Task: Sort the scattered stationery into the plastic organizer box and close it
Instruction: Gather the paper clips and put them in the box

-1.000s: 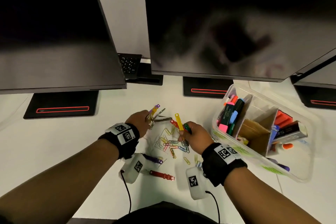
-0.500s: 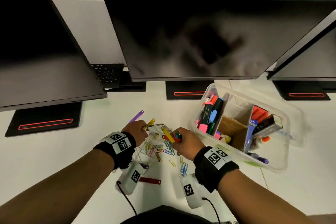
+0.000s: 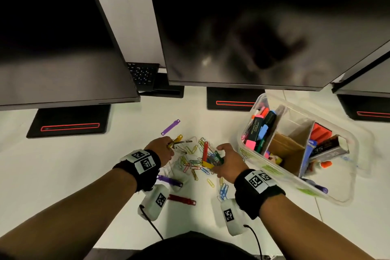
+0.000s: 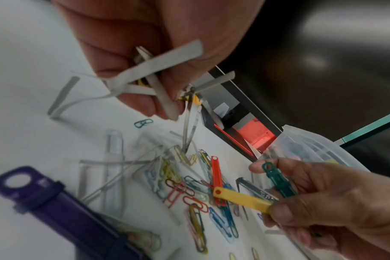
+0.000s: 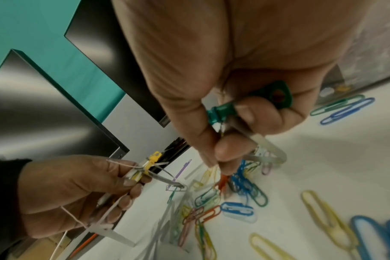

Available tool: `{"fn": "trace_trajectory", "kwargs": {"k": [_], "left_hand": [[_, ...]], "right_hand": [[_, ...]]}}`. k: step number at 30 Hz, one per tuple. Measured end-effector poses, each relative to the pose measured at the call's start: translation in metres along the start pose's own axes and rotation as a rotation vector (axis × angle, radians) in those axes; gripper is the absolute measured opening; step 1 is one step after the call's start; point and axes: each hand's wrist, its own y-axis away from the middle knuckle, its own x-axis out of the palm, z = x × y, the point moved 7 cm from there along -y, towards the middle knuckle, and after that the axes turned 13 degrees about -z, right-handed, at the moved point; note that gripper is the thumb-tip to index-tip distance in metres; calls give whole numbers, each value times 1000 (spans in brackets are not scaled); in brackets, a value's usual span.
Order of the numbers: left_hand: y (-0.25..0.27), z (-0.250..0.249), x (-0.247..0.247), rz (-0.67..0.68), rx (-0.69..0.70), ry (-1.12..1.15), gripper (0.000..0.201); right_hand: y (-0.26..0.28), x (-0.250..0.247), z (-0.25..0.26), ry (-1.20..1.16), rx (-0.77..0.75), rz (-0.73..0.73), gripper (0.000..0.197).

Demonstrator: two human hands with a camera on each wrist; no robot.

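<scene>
The right hand (image 3: 226, 159) pinches green, yellow and red plastic file-fastener bars (image 3: 207, 157); the clear plastic organizer box (image 3: 272, 172) lies just right of it. The left hand (image 3: 161, 149) clutches grey metal fastener prongs (image 4: 154, 65), farther from the box

Purple strip (image 4: 62, 216) runs off the frame's edge — loose clips (image 5: 336, 234) nearby blur.

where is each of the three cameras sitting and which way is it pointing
Head: worn on the head, facing forward and down at the paper clips and organizer box; both forearms show.
Left wrist: looks along the left hand; right hand opposite.
Right wrist: looks along the right hand; left hand opposite.
Shared: all three show the green fastener.
</scene>
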Motion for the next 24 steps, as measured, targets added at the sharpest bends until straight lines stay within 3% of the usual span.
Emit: {"fn": "trace_trajectory", "kwargs": {"k": [3,6,9,14,18,21,24], "left_hand": [[1,0,-3,-3,-7,57,36],[4,-5,-6,-16,-1,109,29],[11,-24,-10,-9,34,215,28],[34,-93,-12,53,221,261,29],[51,-158,5,122,312,307,30],[60,-191,34,249,285,394,36],[70,-216,64,336,269,405,34]], "right_hand": [[0,-3,-2,-71,37,-8,44],[2,-7,4,-125,37,14,22],[11,-18,21,-251,28,4,25],[32,-71,60,-533,-20,-69,23],[38,-133,59,-744,20,-223,20],[28,-177,34,-649,56,-407,28],[10,-207,1,-522,121,-484,27]]}}
